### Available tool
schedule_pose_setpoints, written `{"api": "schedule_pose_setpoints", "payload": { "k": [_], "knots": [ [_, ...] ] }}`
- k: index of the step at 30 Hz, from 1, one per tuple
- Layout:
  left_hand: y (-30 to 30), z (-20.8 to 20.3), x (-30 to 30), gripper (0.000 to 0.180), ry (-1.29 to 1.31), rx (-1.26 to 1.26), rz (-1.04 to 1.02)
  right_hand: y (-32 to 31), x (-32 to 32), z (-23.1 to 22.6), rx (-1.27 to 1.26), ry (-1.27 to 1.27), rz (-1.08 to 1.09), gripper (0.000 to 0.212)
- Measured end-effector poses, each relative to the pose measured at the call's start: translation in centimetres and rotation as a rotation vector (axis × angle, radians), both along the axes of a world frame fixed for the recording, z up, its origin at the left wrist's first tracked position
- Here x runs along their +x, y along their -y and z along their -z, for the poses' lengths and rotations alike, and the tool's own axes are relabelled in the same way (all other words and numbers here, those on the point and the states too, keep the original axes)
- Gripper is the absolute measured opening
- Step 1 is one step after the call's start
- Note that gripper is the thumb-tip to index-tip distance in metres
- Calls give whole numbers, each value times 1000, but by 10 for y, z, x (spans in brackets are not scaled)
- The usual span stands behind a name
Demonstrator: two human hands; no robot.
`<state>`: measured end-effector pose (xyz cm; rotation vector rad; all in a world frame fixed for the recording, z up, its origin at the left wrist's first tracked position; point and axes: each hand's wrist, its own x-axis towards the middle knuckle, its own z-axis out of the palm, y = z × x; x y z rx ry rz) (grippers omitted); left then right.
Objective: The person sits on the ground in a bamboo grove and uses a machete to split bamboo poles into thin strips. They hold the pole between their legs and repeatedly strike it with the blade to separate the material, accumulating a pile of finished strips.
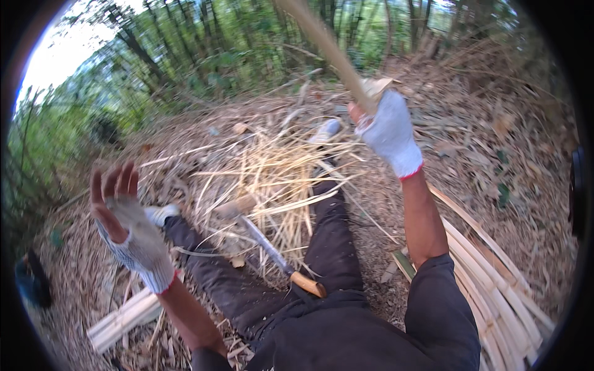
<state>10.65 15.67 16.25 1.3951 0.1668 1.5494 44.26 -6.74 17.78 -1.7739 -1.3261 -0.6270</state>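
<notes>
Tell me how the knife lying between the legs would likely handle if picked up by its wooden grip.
The knife probably stays stiff: its long blade looks straight and flat. It likely feels blade-heavy, since the blade far outruns the short wooden handle. It seems unlikely to roll, lying flat among loose bamboo shavings. The gloved left hand is open and empty; the right hand grips a bamboo strip.

Daylit woodland clearing, green trees (pixel 204 43) behind, ground (pixel 495 161) strewn with dry shavings

Right hand (pixel 388 133) grips bamboo strip (pixel 328 46); left hand (pixel 127 226) open
</notes>
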Motion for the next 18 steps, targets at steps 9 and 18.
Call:
{"api": "schedule_pose_setpoints", "payload": {
  "k": [9,18],
  "knots": [
    [2,30,-44,118,369,-686,-260,-103,-120,114,-603,65,-227,32],
    [-1,120,-27,56,523,-633,159,-56,-134,144,-757,-106,-407,29]
  ]
}}
